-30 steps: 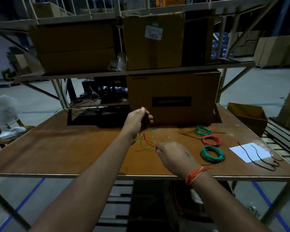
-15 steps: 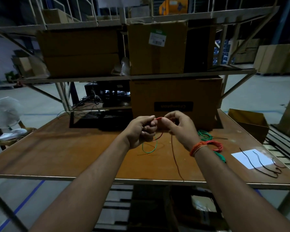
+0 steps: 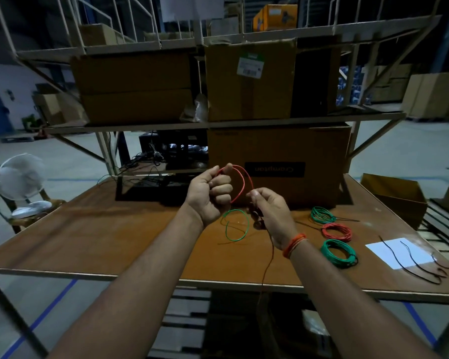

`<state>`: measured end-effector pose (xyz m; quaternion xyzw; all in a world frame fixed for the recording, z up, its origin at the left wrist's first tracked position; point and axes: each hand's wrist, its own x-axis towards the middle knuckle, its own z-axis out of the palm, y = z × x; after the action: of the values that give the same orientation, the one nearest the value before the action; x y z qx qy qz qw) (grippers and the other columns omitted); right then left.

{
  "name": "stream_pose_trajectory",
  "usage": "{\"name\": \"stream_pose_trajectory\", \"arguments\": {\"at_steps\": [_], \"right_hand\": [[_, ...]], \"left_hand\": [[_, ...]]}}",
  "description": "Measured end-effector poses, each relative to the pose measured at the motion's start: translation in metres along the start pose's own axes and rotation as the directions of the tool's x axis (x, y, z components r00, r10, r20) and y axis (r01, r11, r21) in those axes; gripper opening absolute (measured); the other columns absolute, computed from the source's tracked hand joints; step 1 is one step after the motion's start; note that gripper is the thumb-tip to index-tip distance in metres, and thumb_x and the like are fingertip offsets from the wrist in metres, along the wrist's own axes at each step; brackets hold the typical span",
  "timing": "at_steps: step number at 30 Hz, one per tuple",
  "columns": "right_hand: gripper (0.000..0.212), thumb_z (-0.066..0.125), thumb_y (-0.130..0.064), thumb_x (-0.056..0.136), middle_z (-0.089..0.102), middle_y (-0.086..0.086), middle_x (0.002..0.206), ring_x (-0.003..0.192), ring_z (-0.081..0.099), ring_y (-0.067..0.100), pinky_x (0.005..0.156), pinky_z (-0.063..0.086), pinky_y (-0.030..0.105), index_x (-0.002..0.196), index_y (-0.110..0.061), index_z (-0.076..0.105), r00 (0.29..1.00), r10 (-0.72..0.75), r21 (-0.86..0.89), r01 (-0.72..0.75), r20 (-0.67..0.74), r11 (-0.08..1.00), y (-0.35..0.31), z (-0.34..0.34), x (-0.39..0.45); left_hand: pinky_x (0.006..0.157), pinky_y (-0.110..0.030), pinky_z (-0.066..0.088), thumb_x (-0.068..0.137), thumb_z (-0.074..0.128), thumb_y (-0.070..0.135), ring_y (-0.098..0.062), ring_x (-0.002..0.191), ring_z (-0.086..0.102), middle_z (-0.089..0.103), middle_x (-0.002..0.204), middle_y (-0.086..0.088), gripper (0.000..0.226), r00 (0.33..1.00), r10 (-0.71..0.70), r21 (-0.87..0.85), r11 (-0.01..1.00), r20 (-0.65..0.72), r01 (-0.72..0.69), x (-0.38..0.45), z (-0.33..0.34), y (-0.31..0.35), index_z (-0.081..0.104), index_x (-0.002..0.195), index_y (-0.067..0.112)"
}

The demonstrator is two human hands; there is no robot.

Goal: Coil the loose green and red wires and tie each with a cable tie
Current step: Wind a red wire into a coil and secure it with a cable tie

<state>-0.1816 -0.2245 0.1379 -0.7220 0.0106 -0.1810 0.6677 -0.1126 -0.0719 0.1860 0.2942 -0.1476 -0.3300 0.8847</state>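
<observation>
A loose red wire [image 3: 245,178] arcs in the air between my two hands above the brown table [image 3: 94,237]. My left hand [image 3: 211,195] is fisted around one end of it. My right hand [image 3: 271,216] pinches the wire lower down, and the rest of the wire hangs past the table's front edge. A loose green wire [image 3: 235,225] lies curled on the table under my hands. To the right lie a far green coil [image 3: 321,215], a red coil [image 3: 337,231] and a near green coil [image 3: 338,253]. Black cable ties [image 3: 412,257] rest on a white sheet [image 3: 389,248].
A large cardboard box [image 3: 279,164] stands at the back of the table, with a black device [image 3: 145,187] to its left. An open carton [image 3: 397,195] sits at the right edge. Shelves with boxes rise above. A white fan [image 3: 20,181] stands on a chair at the left.
My right hand lifted off the table to meet the left, then drew down and right along the red wire, opening a red loop between the hands. The view tilted up a little.
</observation>
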Motion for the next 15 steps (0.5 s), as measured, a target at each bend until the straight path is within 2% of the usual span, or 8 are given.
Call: {"name": "stream_pose_trajectory", "arguments": {"at_steps": [2,4,6,8,10,11,13,15], "right_hand": [[0.024,0.048,-0.033,0.104,0.061,-0.002,0.076,0.066,0.054,0.012,0.051,0.041,0.023,0.094,-0.022,0.067,0.994,-0.064,0.000,0.064,-0.083,0.998,0.002,-0.001,0.000],[0.031,0.048,-0.039,0.103,0.057,-0.003,0.072,0.062,0.050,0.011,0.049,0.038,0.021,0.090,-0.016,0.066,0.991,-0.099,0.009,0.101,-0.091,0.995,-0.002,-0.002,0.000],[0.040,0.047,-0.043,0.103,0.052,-0.005,0.066,0.055,0.045,0.006,0.047,0.034,0.020,0.082,-0.012,0.062,0.990,-0.115,-0.013,0.114,-0.084,0.993,-0.010,-0.002,0.002],[0.040,0.048,-0.039,0.103,0.057,-0.003,0.065,0.052,0.049,0.006,0.045,0.039,0.024,0.083,-0.010,0.066,0.987,-0.126,-0.100,0.116,-0.098,0.988,-0.015,-0.005,0.006],[0.039,0.047,-0.035,0.104,0.065,0.012,0.073,0.063,0.059,0.022,0.054,0.049,0.040,0.086,-0.008,0.068,0.982,-0.153,-0.183,0.131,-0.110,0.974,-0.019,-0.009,0.010],[0.040,0.045,-0.036,0.104,0.063,0.014,0.074,0.066,0.057,0.028,0.059,0.048,0.044,0.082,-0.009,0.065,0.978,-0.171,-0.231,0.140,-0.120,0.963,-0.019,-0.012,0.012],[0.040,0.041,-0.036,0.105,0.054,0.006,0.071,0.065,0.049,0.021,0.060,0.042,0.041,0.074,-0.017,0.056,0.970,-0.199,-0.332,0.144,-0.138,0.932,-0.020,-0.016,0.015],[0.040,0.038,-0.038,0.106,0.053,0.004,0.073,0.066,0.048,0.018,0.061,0.040,0.038,0.075,-0.018,0.054,0.966,-0.219,-0.388,0.151,-0.136,0.909,-0.021,-0.020,0.019]], "left_hand": [[0.035,-0.015,0.018,0.107,0.035,0.034,-0.002,0.037,0.027,0.032,0.053,0.011,0.042,1.000,-0.012,0.042,0.999,-0.023,0.013,0.000,0.000,0.001,0.068,0.107,0.007],[0.035,-0.015,0.018,0.109,0.033,0.035,-0.001,0.038,0.026,0.031,0.052,0.011,0.046,0.999,-0.026,0.127,0.991,-0.032,0.030,0.000,0.002,-0.002,0.069,0.110,0.007],[0.034,-0.015,0.019,0.110,0.033,0.035,-0.002,0.038,0.025,0.030,0.052,0.011,0.045,0.998,-0.037,0.251,0.967,-0.052,0.049,0.002,0.005,-0.007,0.069,0.100,0.011],[0.034,-0.017,0.022,0.110,0.035,0.035,-0.003,0.039,0.024,0.031,0.052,0.011,0.039,0.996,-0.017,0.382,0.923,-0.089,0.050,0.005,0.007,-0.013,0.062,0.091,0.014],[0.036,-0.018,0.022,0.109,0.037,0.032,-0.004,0.040,0.023,0.031,0.054,0.010,0.035,0.994,0.014,0.485,0.874,-0.104,0.039,0.008,0.009,-0.015,0.058,0.087,0.014],[0.038,-0.019,0.020,0.109,0.038,0.029,-0.004,0.041,0.024,0.030,0.054,0.009,0.033,0.995,0.023,0.537,0.843,-0.099,0.034,0.009,0.011,-0.015,0.056,0.085,0.014],[0.042,-0.021,0.017,0.106,0.038,0.021,-0.005,0.043,0.024,0.031,0.056,0.008,0.029,0.996,0.035,0.630,0.776,-0.087,0.028,0.010,0.015,-0.015,0.054,0.083,0.013],[0.044,-0.023,0.017,0.106,0.037,0.021,-0.006,0.044,0.024,0.031,0.056,0.008,0.030,0.995,0.060,0.695,0.719,-0.081,0.013,0.012,0.022,-0.015,0.055,0.083,0.013]]}}
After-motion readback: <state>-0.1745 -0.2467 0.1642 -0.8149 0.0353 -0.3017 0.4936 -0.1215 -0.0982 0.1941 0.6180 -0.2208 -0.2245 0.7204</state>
